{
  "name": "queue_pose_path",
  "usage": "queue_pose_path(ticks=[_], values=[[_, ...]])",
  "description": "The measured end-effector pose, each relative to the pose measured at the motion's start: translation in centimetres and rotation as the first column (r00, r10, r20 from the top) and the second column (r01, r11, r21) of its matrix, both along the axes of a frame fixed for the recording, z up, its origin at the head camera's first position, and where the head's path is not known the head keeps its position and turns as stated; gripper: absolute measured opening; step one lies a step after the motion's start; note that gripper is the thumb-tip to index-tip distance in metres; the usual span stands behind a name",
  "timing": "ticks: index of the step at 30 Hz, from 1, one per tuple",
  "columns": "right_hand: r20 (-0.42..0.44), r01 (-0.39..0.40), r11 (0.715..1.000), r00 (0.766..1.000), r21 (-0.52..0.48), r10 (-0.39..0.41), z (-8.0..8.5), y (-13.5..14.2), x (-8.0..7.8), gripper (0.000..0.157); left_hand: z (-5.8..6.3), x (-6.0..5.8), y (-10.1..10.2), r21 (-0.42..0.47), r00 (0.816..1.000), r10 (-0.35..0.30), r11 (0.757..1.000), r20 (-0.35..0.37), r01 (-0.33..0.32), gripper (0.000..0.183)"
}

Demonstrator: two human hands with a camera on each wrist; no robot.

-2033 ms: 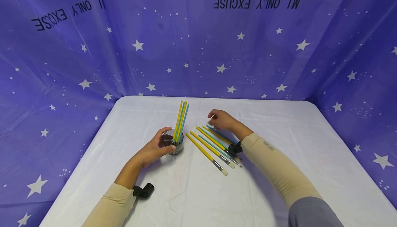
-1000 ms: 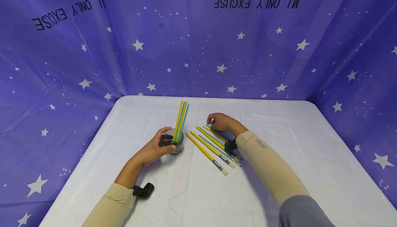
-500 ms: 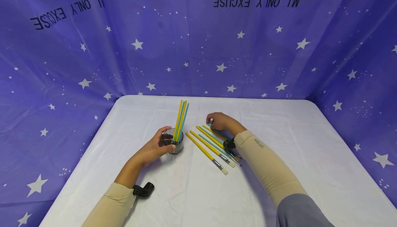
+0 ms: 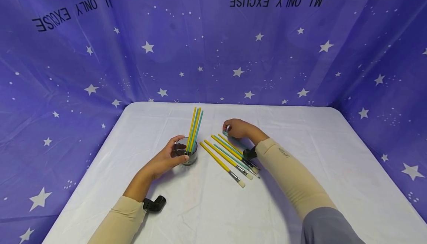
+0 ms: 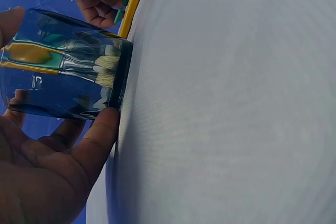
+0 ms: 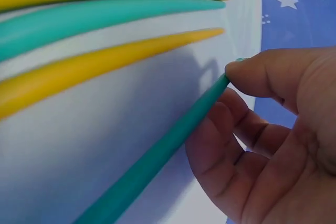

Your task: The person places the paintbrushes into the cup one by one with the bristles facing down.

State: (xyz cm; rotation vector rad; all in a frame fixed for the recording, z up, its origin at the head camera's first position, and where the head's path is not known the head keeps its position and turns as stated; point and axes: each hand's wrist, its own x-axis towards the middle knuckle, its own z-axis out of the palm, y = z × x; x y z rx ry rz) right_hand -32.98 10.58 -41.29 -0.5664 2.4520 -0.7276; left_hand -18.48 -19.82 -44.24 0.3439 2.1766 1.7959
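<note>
My left hand grips a clear glass standing on the table, with fingers and thumb curved round its sides. Several yellow and teal paintbrushes lean in the glass. Through its wall in the left wrist view, their pale bristles show near the base. My right hand pinches a teal paintbrush near its handle end, between thumb and fingers. Most of that brush is hidden under the hand and wrist in the head view.
Several yellow and teal paintbrushes lie fanned side by side between the hands, bristles toward the near right. A white cloth covers the table. Purple curtains with stars hang behind and at both sides.
The right hand first lowered onto the far teal paintbrush and took its handle end; over the last half second it has risen slightly with it. The left hand and glass have stayed put.
</note>
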Motion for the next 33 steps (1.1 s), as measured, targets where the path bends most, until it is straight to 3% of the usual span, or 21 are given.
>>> queue_pose_path(ticks=[15,27,33], values=[[0.031,0.05,0.983,0.998,-0.178,-0.045,3.1,0.9,0.9,0.027,0.0,0.0,0.0,-0.001,1.0,-0.001,1.0,-0.001,0.001,0.08],[0.072,0.126,0.931,0.992,-0.341,-0.108,4.2,1.0,1.7,0.017,0.0,0.1,0.0,-0.003,1.0,0.001,1.0,0.005,-0.001,0.08],[0.087,0.144,0.892,0.989,-0.429,-0.119,5.2,0.8,2.2,0.019,-0.1,0.0,0.0,-0.001,1.0,-0.001,1.0,0.009,0.001,0.08]])
